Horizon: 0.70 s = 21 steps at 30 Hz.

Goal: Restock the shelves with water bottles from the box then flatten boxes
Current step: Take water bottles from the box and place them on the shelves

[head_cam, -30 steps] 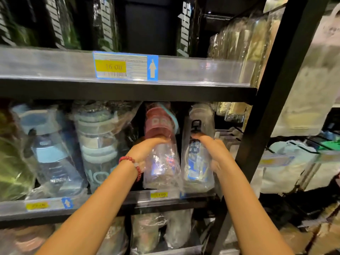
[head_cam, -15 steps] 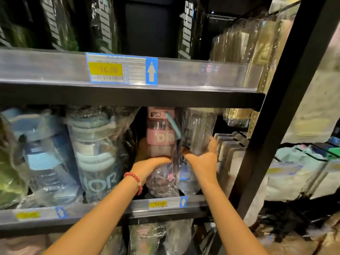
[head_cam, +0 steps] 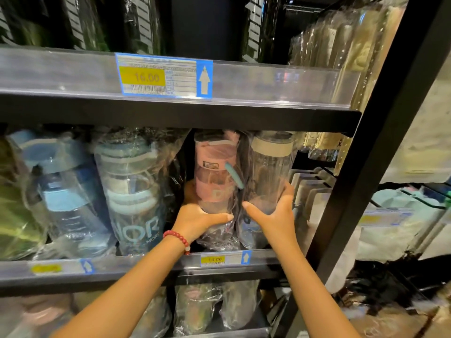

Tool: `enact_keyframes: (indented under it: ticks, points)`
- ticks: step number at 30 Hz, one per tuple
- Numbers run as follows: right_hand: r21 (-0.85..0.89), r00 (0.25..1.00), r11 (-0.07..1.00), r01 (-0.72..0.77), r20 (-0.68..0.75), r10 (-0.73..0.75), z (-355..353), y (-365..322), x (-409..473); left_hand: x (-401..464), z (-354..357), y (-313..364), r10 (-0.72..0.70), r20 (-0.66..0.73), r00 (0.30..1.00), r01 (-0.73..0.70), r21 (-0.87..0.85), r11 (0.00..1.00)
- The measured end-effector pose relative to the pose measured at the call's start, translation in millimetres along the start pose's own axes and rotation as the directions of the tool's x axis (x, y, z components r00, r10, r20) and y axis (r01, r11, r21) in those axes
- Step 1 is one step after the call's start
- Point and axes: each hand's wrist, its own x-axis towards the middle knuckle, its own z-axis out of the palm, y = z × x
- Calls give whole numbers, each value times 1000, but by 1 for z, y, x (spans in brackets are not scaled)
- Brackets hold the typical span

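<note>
Pink-lidded bottle (head_cam: pixel 214 176) in left hand's (head_cam: pixel 197 219) curled grip; right hand (head_cam: pixel 273 215) clasps beige-lidded bottle (head_cam: pixel 271 167).

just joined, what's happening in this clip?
A person is stocking wrapped water bottles on the middle shelf. The left hand grips the pink-lidded bottle and the right hand grips the clear bottle with the beige lid. Both bottles stand upright, side by side, at the shelf's right end, next to larger blue bottles. Neither grip has let go. No box is in view.
</note>
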Motion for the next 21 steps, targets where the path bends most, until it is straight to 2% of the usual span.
enact_keyframes:
  ticks: [5,7,8,11,13,21]
  points:
    - [-122,990,989,-84,104,97,-4,2,-3,-6,-6,2,-16,23,1000,13,125,992]
    - [-197,984,973,-121,108,144,-6,8,-4,-11,-5,0,39,24,999,-42,144,989]
    - [-233,982,964,-131,101,158,-6,11,-5,-14,-3,0,81,0,997,-80,156,985]
    - [-306,979,938,-162,66,191,-4,14,-7,-22,0,-2,216,-192,957,-166,248,955]
    - [-355,979,920,-166,54,197,-3,11,-7,-24,3,0,265,-245,932,-183,314,932]
    - [-421,976,892,-166,62,211,-5,0,-7,-13,13,7,165,-204,965,-47,485,873]
